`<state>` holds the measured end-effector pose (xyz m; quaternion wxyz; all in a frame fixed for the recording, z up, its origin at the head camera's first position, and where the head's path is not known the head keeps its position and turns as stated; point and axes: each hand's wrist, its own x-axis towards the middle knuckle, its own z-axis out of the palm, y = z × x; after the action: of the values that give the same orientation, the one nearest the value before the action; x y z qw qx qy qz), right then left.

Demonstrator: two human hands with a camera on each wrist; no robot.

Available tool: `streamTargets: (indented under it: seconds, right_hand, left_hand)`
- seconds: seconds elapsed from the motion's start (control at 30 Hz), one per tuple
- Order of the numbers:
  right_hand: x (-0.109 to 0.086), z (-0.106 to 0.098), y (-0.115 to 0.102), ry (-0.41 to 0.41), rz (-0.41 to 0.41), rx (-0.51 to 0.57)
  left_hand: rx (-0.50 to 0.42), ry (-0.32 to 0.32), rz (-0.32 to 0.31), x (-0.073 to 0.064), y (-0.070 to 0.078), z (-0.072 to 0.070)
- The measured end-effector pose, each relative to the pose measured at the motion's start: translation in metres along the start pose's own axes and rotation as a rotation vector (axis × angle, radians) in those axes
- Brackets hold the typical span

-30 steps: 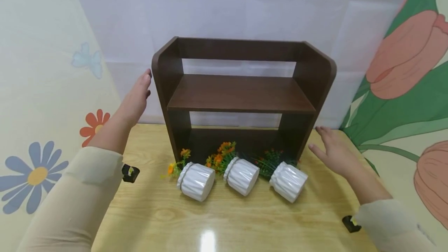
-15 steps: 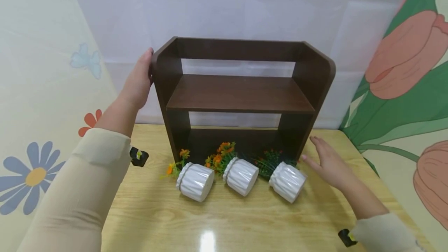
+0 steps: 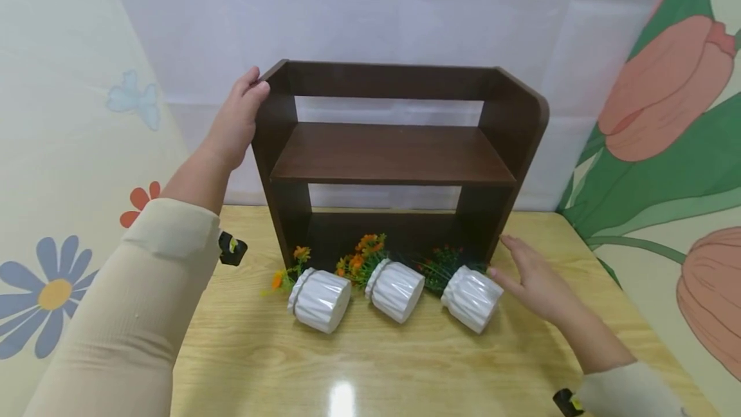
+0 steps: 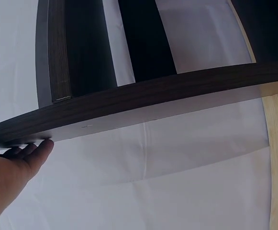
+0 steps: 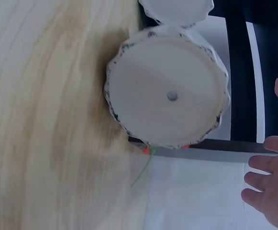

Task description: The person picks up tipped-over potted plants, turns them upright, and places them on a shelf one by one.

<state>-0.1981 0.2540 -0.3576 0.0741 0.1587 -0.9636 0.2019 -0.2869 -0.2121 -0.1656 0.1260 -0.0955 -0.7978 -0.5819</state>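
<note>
A dark brown two-tier wooden shelf (image 3: pixel 393 153) stands against the back cloth. My left hand (image 3: pixel 234 127) holds the upper front of its left side panel, thumb over the edge; in the left wrist view several fingertips touch the panel's outer face (image 4: pixel 100 127). My right hand (image 3: pixel 535 282) is by the lower front edge of the right panel, fingers extended and holding nothing. Three white fluted flowerpots with artificial flowers lie tipped before the shelf: left pot (image 3: pixel 320 301), middle pot (image 3: pixel 396 291) and right pot (image 3: pixel 471 299), the right one nearest my right hand.
Orange flowers (image 3: pixel 367 246) and dark greenery reach into the bottom tier. The light wood table (image 3: pixel 266 352) carries everything. A white cloth (image 3: pixel 370 5) hangs behind, with flower-printed panels on both sides, the right one (image 3: pixel 642 179) bordering the table.
My left hand has moved up and right from beside the left panel and now holds its front edge. My right hand has shifted left and lower toward the right panel. The pots lie still.
</note>
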Motion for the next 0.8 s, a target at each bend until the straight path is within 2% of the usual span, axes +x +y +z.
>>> streamTargets:
  seconds: [0.13,0.23,0.6,0.8]
  right_hand:
    - [-0.001,0.006,-0.003,-0.027,0.012,0.011]
    - [-0.002,0.011,-0.004,-0.028,-0.013,0.012]
    - [-0.002,0.028,-0.012,-0.012,-0.099,-0.026]
    - [-0.001,0.033,-0.017,-0.031,-0.106,-0.064]
  left_hand:
    - [0.032,0.022,-0.003,0.0,0.0,0.0]
    - [0.038,0.029,-0.009,0.0,0.0,0.001]
    - [0.043,0.003,-0.03,-0.002,0.0,-0.001]
    - [0.038,0.012,-0.022,-0.004,-0.001,0.001]
